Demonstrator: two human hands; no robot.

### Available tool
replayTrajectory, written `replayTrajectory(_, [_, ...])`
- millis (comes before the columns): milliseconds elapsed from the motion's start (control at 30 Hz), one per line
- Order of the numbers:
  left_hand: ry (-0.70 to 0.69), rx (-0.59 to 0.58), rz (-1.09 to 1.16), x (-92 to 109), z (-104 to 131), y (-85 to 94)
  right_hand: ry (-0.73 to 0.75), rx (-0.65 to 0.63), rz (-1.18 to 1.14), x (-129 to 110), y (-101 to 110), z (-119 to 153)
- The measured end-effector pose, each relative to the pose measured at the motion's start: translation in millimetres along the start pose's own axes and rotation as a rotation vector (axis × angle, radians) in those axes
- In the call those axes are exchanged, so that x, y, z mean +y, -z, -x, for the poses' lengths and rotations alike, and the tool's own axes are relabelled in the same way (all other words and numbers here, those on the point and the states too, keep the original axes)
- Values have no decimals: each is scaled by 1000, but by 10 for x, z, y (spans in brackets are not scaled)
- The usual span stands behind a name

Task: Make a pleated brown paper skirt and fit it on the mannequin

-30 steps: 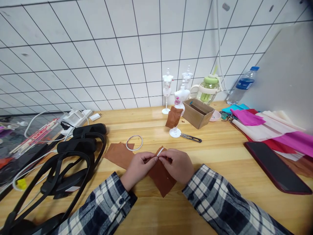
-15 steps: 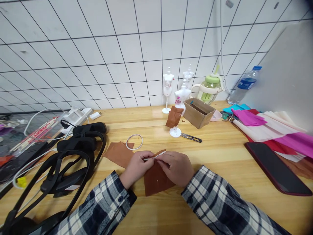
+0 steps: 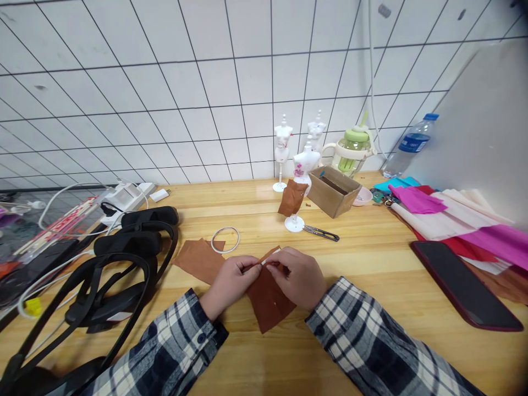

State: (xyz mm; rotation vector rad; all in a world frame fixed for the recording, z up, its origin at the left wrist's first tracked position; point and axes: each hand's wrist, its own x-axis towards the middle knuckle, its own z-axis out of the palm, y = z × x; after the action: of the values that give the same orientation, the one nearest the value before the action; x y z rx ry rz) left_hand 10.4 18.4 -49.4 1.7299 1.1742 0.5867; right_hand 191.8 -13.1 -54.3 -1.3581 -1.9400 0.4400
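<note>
A piece of brown cloth (image 3: 270, 302) hangs from both hands over the wooden table, low in the centre. My left hand (image 3: 231, 280) pinches its upper left edge. At the upper right edge, my right hand (image 3: 299, 275) is closed on the cloth with bent fingers. A narrow white strip (image 3: 270, 256) runs along the top edge between the hands. Beside my left hand lies another brown cloth piece (image 3: 200, 259), with a metal ring (image 3: 225, 240) partly over it. Beyond the hands stands a small white mannequin (image 3: 306, 162) with brown cloth around its lower part.
Thread snips (image 3: 322, 233) lie by the mannequin's base, near a cardboard box (image 3: 335, 192). A black headset (image 3: 124, 286) fills the left side. A phone (image 3: 464, 283) and coloured fabrics (image 3: 457, 217) occupy the right. A green-lidded jug (image 3: 352, 149) and bottle (image 3: 412, 144) stand at the back.
The cloth's lower end has swung slightly right and looks narrower. My right hand has shifted its fingers a little, and more of the white strip shows beside them.
</note>
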Motion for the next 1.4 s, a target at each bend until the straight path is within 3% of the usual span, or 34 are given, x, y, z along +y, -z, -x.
replayTrajectory(333, [-59, -25, -89, 27, 25, -18, -58, -49, -36, 16, -24, -11])
replayTrajectory(500, [-76, 5, -81, 6, 19, -17, -9, -52, -37, 29, -11, -7])
replayTrajectory(833, [7, 35, 33, -54, -24, 33, 87, -113, 25, -2, -5, 42])
replayTrajectory(1400, [20, -1, 69, -37, -28, 39, 59, -102, 59, 19, 4, 20])
